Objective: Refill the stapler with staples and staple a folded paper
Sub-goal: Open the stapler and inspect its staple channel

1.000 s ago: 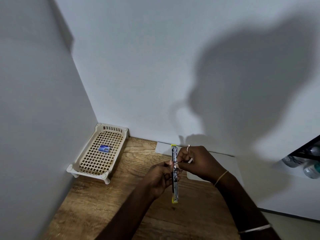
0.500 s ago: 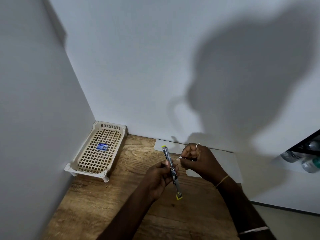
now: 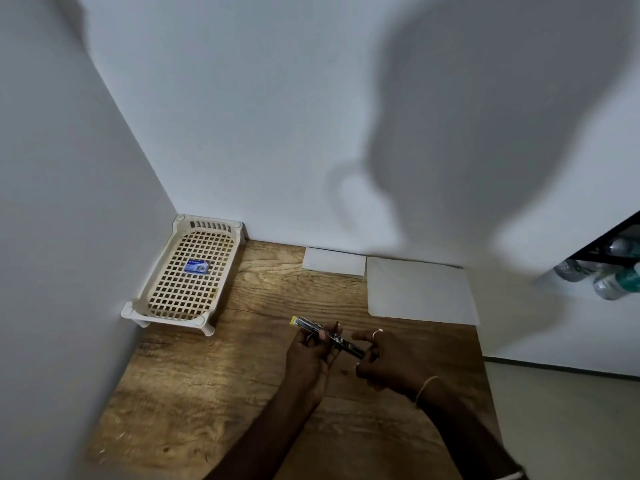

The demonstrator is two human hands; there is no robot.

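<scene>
Low in the frame, just right of centre, your left hand [image 3: 311,355] is closed around the middle of the stapler [image 3: 327,337], fingers wrapped over its body. The stapler lies slantwise above the wooden table [image 3: 194,393], its yellow-tipped end pointing to the upper left, its dark end running down-right. Your right hand [image 3: 389,363] meets that dark end, fingers curled about it; how firm the grip is cannot be told. A thin band sits on your right wrist.

Further up, right of centre, a large paper sheet [image 3: 420,292] lies flat on the table. A smaller folded paper [image 3: 334,260] lies just beside it, against the wall.

In the left corner, a cream lattice tray [image 3: 157,299] holds a small blue staple box [image 3: 196,266].
</scene>
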